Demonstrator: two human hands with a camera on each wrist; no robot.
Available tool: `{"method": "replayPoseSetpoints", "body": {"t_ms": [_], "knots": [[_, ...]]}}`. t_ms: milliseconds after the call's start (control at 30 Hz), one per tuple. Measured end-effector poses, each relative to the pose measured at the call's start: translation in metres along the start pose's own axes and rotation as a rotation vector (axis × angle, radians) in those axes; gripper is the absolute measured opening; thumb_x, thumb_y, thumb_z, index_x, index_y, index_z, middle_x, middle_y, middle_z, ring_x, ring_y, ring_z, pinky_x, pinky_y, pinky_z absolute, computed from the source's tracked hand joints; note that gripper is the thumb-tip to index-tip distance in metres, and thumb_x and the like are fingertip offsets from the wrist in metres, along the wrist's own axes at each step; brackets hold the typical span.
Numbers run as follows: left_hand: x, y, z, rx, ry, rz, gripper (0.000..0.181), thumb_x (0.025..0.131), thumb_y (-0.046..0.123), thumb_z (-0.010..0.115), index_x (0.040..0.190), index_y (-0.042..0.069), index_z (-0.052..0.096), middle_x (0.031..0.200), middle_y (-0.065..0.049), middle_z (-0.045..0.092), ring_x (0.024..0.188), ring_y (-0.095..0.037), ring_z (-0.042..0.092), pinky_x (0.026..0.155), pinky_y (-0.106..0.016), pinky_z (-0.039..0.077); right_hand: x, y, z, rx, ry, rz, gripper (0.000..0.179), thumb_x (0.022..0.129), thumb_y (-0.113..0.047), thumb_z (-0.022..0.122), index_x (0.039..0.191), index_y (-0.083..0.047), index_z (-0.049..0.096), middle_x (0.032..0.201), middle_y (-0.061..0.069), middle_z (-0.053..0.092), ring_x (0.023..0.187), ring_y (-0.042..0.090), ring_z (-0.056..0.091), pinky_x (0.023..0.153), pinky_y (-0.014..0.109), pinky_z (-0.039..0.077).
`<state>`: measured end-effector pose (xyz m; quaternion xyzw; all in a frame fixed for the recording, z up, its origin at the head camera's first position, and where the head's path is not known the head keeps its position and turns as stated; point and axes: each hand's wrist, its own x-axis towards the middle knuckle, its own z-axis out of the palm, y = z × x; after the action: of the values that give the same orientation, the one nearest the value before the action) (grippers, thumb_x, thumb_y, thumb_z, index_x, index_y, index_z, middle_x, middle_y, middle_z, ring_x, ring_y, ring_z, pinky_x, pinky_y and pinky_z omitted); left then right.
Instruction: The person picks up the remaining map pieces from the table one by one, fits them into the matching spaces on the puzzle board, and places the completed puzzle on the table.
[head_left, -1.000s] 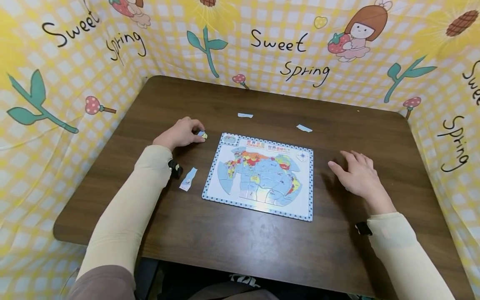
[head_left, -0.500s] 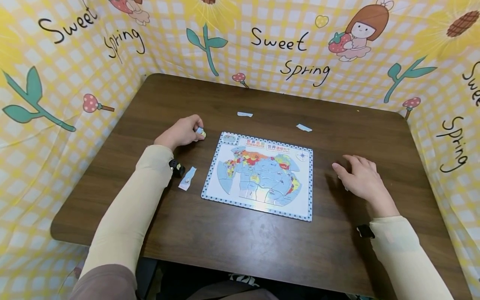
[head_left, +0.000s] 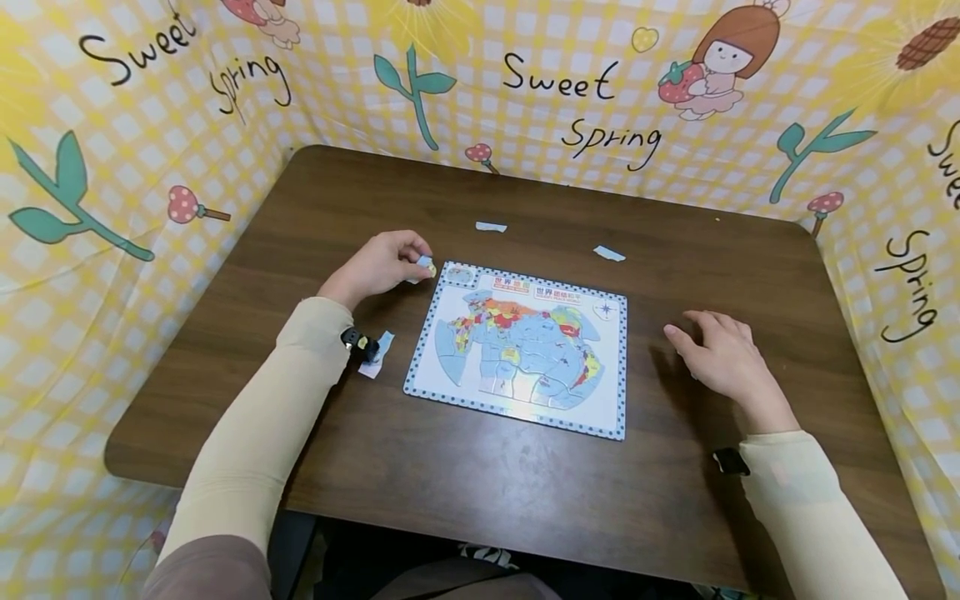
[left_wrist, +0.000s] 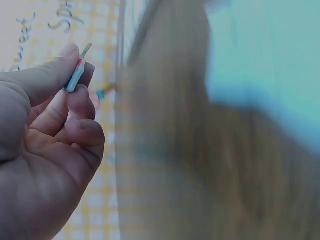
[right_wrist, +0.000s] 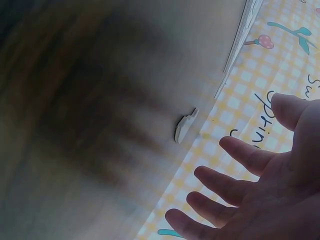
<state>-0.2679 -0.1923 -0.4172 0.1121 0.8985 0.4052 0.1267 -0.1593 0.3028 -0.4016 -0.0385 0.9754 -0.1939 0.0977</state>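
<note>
From where I stand, the person's left hand point(head_left: 381, 267) holds a small printed puzzle piece point(head_left: 426, 262) just beside the far left corner of the world-map puzzle board point(head_left: 596, 412). Thumb and fingertips are clamped on the piece, the remaining fingers curled in towards the palm; it is thin and flat, so a fingertip pinch probably suits it best and leaves part of the print uncovered. The board lies flat on the dark wooden table point(head_left: 487, 475), squarely between the two hands, likely so that either can get at it. A pale gap shows in the map's lower left. Three loose bits lie outside the dotted border, where they hide none of the map: a pale blue strip point(head_left: 491, 227) and a second strip point(head_left: 609, 252) beyond the far edge, and a longer piece point(head_left: 384, 342) partly behind the black wrist camera point(head_left: 358, 343). The right hand point(head_left: 716, 354) holds nothing, its fingers spread apart, well clear of the board; whether it touches the table I cannot tell.
</note>
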Motion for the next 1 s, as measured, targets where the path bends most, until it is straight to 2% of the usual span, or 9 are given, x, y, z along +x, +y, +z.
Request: {"method": "replayPoseSetpoints", "body": {"t_ms": [167,400,600,800,1000], "knots": [[-0.002,0.014,0.011,-0.042,-0.049,0.036,0.029,0.081,0.024,0.070,0.105,0.013,0.059,0.090,-0.006,0.056,0.083,-0.021,0.049,0.069,-0.035,0.041,-0.001,-0.001,0.001,-0.002,-0.003,0.003,0.077,0.088,-0.064,0.031,0.135,-0.003,0.036,0.138,0.025,0.029,0.124,0.049,0.016,0.092,0.064,0.016],[-0.004,0.023,0.023,-0.052,-0.084,0.030,0.031,0.079,0.025,0.071,0.105,0.013,0.061,0.086,-0.007,0.056,0.079,-0.021,0.048,0.066,-0.033,0.041,-0.002,-0.003,0.001,-0.007,-0.006,0.007,0.077,0.087,-0.064,0.031,0.135,-0.004,0.037,0.138,0.025,0.030,0.124,0.049,0.016,0.092,0.064,0.016],[-0.005,0.024,0.031,-0.039,-0.118,0.028,0.029,0.078,0.025,0.072,0.103,0.016,0.061,0.084,-0.007,0.056,0.077,-0.022,0.048,0.066,-0.033,0.040,-0.003,-0.005,-0.001,-0.003,-0.008,0.000,0.076,0.088,-0.063,0.031,0.135,-0.004,0.037,0.137,0.026,0.030,0.124,0.050,0.016,0.092,0.063,0.016],[-0.004,0.023,0.039,-0.026,-0.171,0.034,0.021,0.083,0.023,0.068,0.103,0.019,0.061,0.086,-0.003,0.061,0.079,-0.021,0.053,0.070,-0.033,0.043,-0.003,-0.005,-0.001,-0.001,-0.014,0.002,0.076,0.088,-0.064,0.031,0.135,-0.004,0.037,0.137,0.025,0.031,0.124,0.050,0.016,0.093,0.063,0.015],[-0.003,0.023,0.044,0.018,-0.174,0.040,0.018,0.085,0.020,0.065,0.102,0.020,0.062,0.089,-0.002,0.060,0.081,-0.019,0.052,0.073,-0.033,0.043,-0.005,-0.003,-0.001,0.007,-0.017,-0.001,0.076,0.088,-0.064,0.032,0.135,-0.005,0.037,0.138,0.024,0.030,0.124,0.050,0.016,0.093,0.063,0.016]]}}
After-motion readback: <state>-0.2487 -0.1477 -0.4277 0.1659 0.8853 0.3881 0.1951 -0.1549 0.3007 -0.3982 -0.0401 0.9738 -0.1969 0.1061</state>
